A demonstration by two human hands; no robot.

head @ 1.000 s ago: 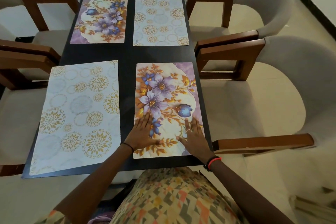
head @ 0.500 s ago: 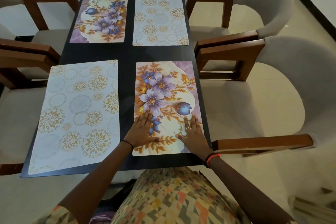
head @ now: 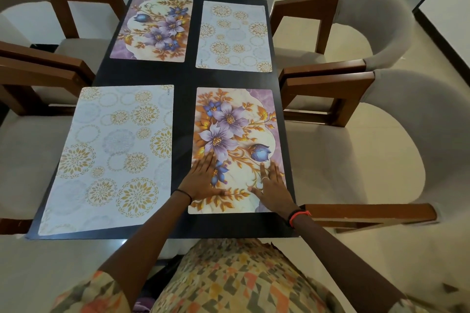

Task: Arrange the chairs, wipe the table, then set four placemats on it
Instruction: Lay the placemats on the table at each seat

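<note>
Tbl [head: 184, 76]: hands [head: 201, 181] [head: 273, 187] flat on mat [head: 236, 122]

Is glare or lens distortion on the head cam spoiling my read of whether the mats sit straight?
Head view: wide-angle bowing splays the table edges; faint sheen on its dark top, no washout; near floral placemat, left hand and right hand sharp.

Chairs [head: 330, 84] flank the table [head: 183, 76]; near edge open.

On your table [head: 184, 76] lie the near left placemat [head: 112, 157], near right placemat [head: 239, 124], far left placemat [head: 152, 28] and far right placemat [head: 234, 35]. Your left hand [head: 201, 181] and right hand [head: 273, 188] rest on the near right placemat.
</note>
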